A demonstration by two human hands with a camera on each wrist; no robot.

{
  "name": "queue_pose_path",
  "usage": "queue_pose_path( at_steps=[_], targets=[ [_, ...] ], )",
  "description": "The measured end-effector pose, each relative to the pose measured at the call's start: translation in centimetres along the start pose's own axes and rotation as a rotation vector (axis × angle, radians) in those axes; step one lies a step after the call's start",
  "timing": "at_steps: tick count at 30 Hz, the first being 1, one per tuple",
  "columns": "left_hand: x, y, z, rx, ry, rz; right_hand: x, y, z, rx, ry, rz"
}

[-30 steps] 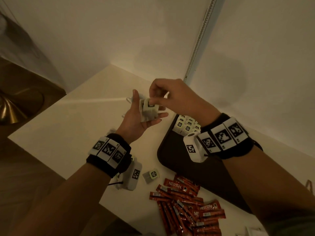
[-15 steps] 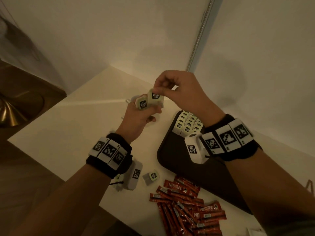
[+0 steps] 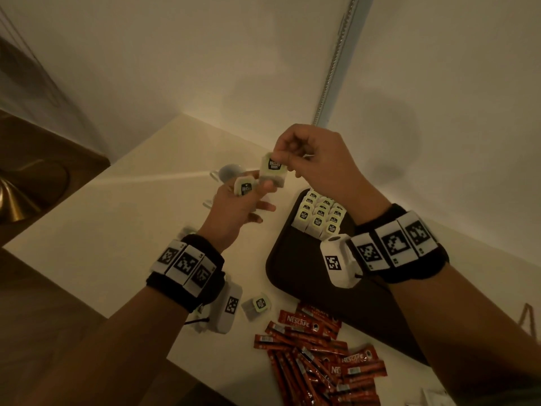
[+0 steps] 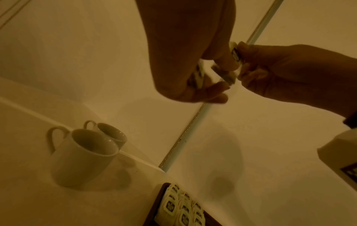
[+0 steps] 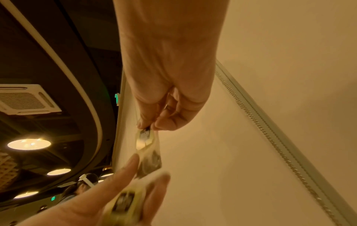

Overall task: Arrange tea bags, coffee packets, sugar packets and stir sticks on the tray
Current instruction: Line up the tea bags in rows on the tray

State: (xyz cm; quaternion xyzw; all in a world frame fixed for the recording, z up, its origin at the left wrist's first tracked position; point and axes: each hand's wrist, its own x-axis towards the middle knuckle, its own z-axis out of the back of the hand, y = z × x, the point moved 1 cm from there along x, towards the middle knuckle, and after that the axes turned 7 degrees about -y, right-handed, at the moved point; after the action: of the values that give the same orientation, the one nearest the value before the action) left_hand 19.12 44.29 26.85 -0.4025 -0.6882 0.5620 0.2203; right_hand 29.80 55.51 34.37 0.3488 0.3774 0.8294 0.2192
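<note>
Two tea bags are up in the air, beyond the far-left corner of the tray [image 3: 281, 276]. The right hand [image 3: 316, 165] pinches one tea bag [image 3: 273, 167] by its top edge, its grip clenched on that tag end, while the left hand [image 3: 234, 206] grips the other tea bag [image 3: 245, 187] between thumb and fingers. A second ago both bags lay together in the left palm; now the right hand has lifted one clear, so the pair is separated. That suggests the lifted bag goes next to the rows of tea bags [image 3: 320, 215] already standing at the tray's far end. Nearer than the tray, a loose tea bag [image 3: 257, 304] and the coffee packets [image 3: 316, 356] lie on the table [image 3: 117, 224], still to be arranged. Two mugs [image 4: 86, 151] stand left of the tray.
</note>
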Motion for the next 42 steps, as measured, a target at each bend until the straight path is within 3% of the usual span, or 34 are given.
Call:
queue_pose_path(
  at_steps=[5, 8, 15, 22, 28, 31, 33, 37, 42],
  targets=[
    [0.7, 1.4, 1.7, -0.168, -0.036, 0.251, -1.5, -5.1, 0.7, -0.061, 0.032, -0.162],
    [0.8, 1.4, 2.0, -0.208, -0.034, 0.199, -3.1, -9.7, 0.2, -0.167, 0.092, -0.317],
    [1.3, 1.4, 2.4, -0.060, -0.107, 0.075, -7.1, -17.4, -2.0, -0.376, 0.257, -0.623],
    [1.8, 1.8, 3.0, -0.129, -0.114, 0.114, -7.4, -21.6, -3.6, -0.376, 0.071, -0.700],
    [2.0, 1.5, 3.0, -0.191, -0.098, 0.132, -6.8, -23.0, -4.0, -0.409, 0.015, -0.711],
    [2.1, 1.5, 2.8, -0.213, -0.102, 0.137, -5.7, -21.2, -4.2, -0.376, -0.077, -0.653],
    [2.2, 1.6, 2.6, -0.213, -0.093, 0.123, -3.8, -17.5, -4.2, -0.206, -0.109, -0.547],
    [2.2, 1.5, 1.6, -0.194, -0.044, 0.054, 0.1, -7.0, -3.8, 0.096, 0.058, -0.219],
    [2.0, 0.5, 0.5, -0.226, 0.011, -0.030, 2.5, -1.9, -3.1, -0.009, 0.125, 0.018]
  ],
)
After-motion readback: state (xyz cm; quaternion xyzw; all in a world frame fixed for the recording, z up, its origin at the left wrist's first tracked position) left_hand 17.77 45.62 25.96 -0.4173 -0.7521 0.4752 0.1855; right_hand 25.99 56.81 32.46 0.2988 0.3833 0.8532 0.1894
